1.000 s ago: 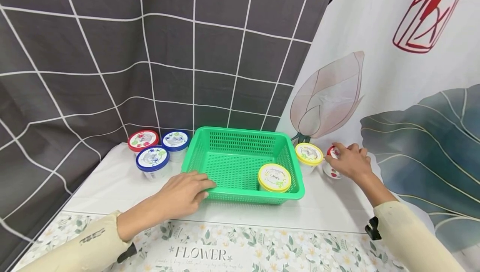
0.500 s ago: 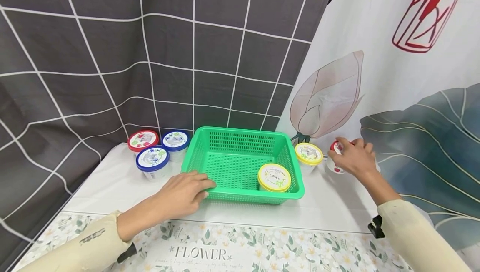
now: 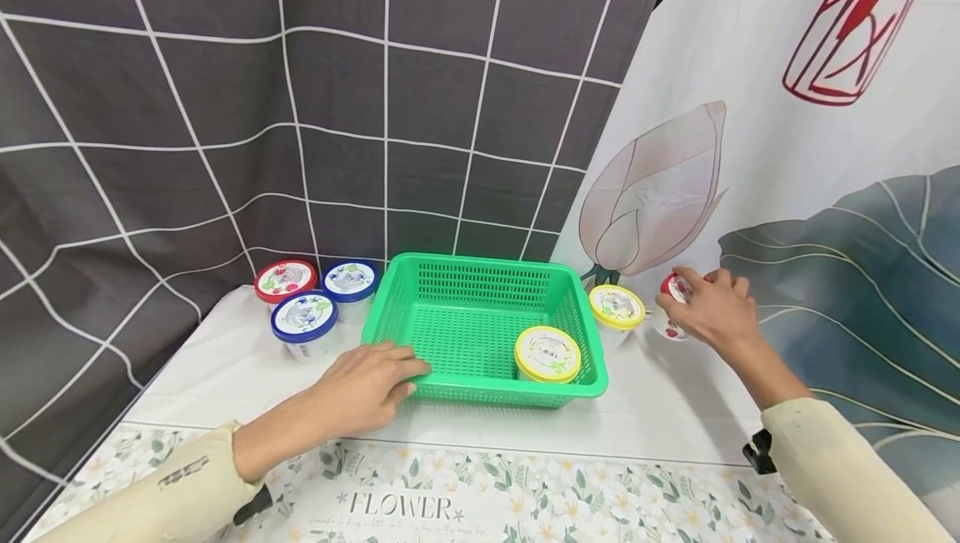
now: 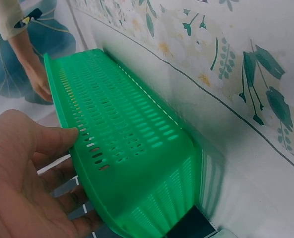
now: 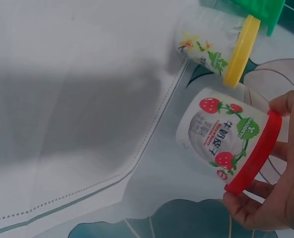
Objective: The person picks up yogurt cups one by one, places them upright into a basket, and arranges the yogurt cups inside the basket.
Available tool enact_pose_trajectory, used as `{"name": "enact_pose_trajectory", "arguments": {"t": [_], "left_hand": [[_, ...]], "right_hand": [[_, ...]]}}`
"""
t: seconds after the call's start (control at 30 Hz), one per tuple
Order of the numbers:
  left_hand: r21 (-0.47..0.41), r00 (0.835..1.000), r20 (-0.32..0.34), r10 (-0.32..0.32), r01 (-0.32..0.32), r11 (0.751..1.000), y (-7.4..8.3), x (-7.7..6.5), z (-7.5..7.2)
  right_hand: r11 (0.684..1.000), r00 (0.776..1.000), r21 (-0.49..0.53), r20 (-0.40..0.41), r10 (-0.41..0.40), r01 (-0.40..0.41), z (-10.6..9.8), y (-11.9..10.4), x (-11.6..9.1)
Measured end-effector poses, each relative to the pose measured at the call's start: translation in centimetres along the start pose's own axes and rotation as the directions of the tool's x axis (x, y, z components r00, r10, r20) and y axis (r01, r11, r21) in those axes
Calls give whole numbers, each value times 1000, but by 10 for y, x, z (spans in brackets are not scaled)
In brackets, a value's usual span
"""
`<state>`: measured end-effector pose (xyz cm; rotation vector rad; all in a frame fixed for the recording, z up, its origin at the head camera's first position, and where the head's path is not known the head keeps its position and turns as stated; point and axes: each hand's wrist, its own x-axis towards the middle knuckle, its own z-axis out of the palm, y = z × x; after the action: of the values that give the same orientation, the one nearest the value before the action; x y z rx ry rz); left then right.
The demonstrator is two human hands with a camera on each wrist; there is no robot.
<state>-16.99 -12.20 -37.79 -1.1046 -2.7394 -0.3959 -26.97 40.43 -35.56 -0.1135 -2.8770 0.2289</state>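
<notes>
My right hand [image 3: 716, 308] grips a tub with a red lid [image 5: 226, 139] by its lid, thumb and fingers around the rim. The tub is white with strawberries printed on its side, and the hand covers much of the lid in the head view. Beside it stands a yellow-lidded tub [image 3: 617, 307]. My left hand [image 3: 367, 385] holds the front left rim of a green plastic basket [image 3: 480, 386], its fingers over the rim and its thumb on the outer side [image 4: 62, 139]. Inside the basket, at the front right, is another yellow-lidded tub [image 3: 547, 355].
Left of the basket stand two blue-lidded tubs [image 3: 303, 316] and one red-lidded tub [image 3: 286, 279]. A dark grid-patterned curtain [image 3: 330, 110] hangs behind, with a white printed cloth [image 3: 690, 52] at the right. A flower-print mat [image 3: 420, 485] covers the table's near side.
My right hand has shifted a little to the right and back with the red-lidded tub, away from the yellow-lidded tub. My left hand and the basket have stayed in place.
</notes>
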Motion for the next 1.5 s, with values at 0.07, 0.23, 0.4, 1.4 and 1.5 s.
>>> {"name": "enact_pose_trajectory", "arguments": {"t": [0.07, 0.23, 0.4, 1.4, 1.5], "left_hand": [[1, 1000, 1, -1, 1, 1000, 0, 0, 0], [2, 1000, 2, -1, 1, 1000, -1, -1, 1], [3, 1000, 2, -1, 1, 1000, -1, -1, 1], [6, 1000, -3, 5, -5, 1000, -1, -1, 3], [12, 1000, -8, 5, -5, 1000, -1, 0, 2]], "right_hand": [[1000, 1000, -4, -12, -7, 7, -1, -1, 0], [1000, 999, -3, -31, -15, 15, -5, -6, 0], [1000, 998, -3, -53, -25, 25, -10, -13, 1], [989, 979, 33, -148, -138, 144, -11, -58, -1], [988, 978, 45, -151, -142, 150, -13, -62, -1]]}}
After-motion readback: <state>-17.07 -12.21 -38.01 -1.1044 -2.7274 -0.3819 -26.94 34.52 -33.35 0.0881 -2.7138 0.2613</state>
